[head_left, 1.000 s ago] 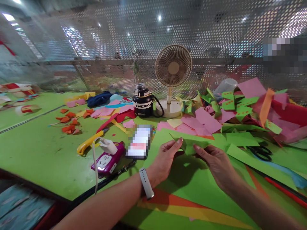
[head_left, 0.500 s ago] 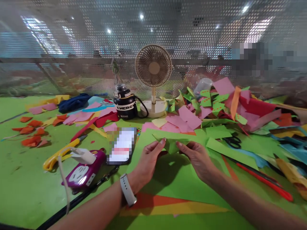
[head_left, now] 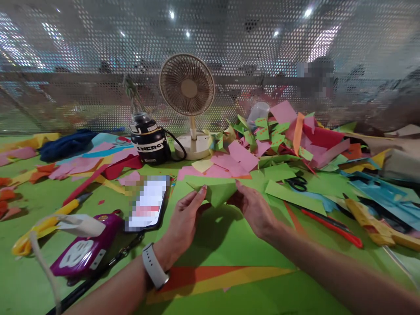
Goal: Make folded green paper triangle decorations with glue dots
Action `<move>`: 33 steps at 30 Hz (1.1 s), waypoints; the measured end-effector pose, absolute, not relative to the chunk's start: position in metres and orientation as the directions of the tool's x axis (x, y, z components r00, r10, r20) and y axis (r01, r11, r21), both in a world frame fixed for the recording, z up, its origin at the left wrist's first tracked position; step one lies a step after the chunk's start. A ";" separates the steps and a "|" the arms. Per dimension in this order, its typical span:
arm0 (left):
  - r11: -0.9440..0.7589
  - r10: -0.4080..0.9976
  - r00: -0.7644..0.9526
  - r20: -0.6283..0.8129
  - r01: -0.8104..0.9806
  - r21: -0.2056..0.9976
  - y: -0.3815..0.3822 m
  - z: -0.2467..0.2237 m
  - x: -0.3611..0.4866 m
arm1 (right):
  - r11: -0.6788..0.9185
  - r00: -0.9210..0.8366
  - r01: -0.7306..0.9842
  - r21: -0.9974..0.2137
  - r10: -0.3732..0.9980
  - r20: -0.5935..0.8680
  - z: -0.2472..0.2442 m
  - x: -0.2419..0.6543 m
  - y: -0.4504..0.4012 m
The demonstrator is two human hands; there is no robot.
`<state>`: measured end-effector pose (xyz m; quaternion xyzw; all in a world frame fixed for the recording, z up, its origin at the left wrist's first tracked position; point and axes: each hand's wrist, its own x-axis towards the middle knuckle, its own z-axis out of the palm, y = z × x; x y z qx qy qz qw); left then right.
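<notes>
A small piece of folded green paper (head_left: 217,192) is held between both hands, a pointed flap hanging down toward me. My left hand (head_left: 188,214) pinches its left side, thumb on top. On the right side, my right hand (head_left: 257,208) grips the paper with thumb and fingers closed; its fingertips are partly hidden behind the paper. Beneath both hands lies a large green sheet (head_left: 229,245), with their shadow on it. Orange and yellow strips (head_left: 223,280) stick out from under its near edge.
To the left are a phone (head_left: 149,203), a purple power strip (head_left: 88,245) and a yellow-handled cutter (head_left: 49,225). A black bottle (head_left: 149,144) and fan (head_left: 187,87) stand behind. At right lie black scissors (head_left: 298,183), a red cutter (head_left: 334,227) and heaped paper scraps (head_left: 246,157).
My view has swung to the right, so everything sits further left. The green paper has been turned so its folded point faces down toward me; both hands still hold it.
</notes>
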<state>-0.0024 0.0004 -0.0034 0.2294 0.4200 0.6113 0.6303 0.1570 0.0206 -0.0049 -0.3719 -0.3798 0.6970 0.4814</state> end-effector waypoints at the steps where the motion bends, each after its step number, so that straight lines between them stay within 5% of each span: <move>1: 0.151 0.960 -0.108 -0.259 -0.579 0.801 0.000 -0.003 -0.002 | -0.233 -0.250 -0.380 -0.895 0.958 -0.143 -0.005 0.158 0.020; 17: 0.151 0.974 -0.070 -0.216 -0.510 0.847 -0.001 -0.002 -0.003 | -0.316 -0.275 -0.167 -0.934 0.925 -0.263 0.005 0.154 0.019; 33: 0.197 0.964 -0.058 -0.260 -0.504 0.841 0.001 -0.004 -0.004 | -0.316 -0.350 -0.139 -0.938 0.902 -0.252 -0.003 0.150 0.019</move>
